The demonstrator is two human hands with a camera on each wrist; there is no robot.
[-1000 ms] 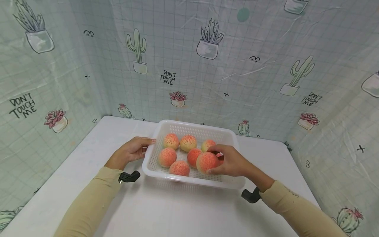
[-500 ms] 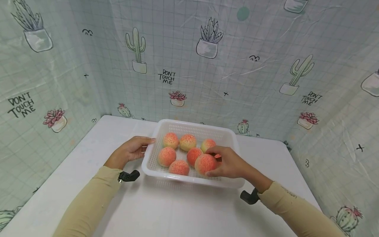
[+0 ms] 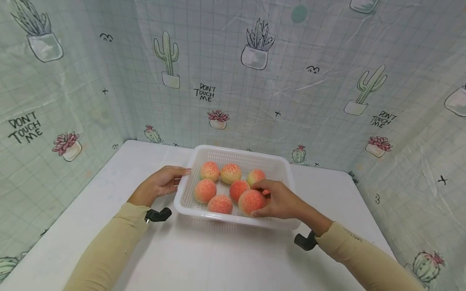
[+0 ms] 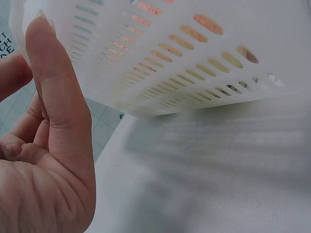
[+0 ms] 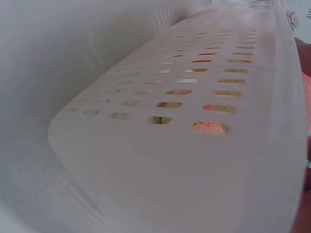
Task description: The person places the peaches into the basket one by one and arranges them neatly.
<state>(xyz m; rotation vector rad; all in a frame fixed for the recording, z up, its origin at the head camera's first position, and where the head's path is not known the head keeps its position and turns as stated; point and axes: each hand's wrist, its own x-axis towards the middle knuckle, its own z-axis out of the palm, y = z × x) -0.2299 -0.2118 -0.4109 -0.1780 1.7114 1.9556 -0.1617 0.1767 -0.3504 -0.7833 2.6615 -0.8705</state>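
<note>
A white plastic basket (image 3: 233, 220) with slotted walls holds several round peaches, red-orange over pale yellow. At its left end my left hand (image 3: 162, 184) grips the rim; in the left wrist view the thumb (image 4: 60, 87) lies along the basket wall (image 4: 146, 63). My right hand (image 3: 278, 200) reaches over the front right of the basket and holds a peach (image 3: 250, 202) between thumb and fingers. Right beside it is a redder peach (image 3: 238, 190), and behind the fingers lies a yellower peach (image 3: 256, 176). The right wrist view is mostly the basket's outer wall (image 5: 170, 155).
More peaches lie at the left of the basket, among them a back-left peach (image 3: 209, 171) and a front peach (image 3: 220, 204). The basket stands on a white table (image 3: 218, 258). A cactus-print curtain (image 3: 233, 72) rises behind and on both sides.
My right hand has moved slightly left and down with the peach, closer to the basket floor. The left hand stays on the rim.
</note>
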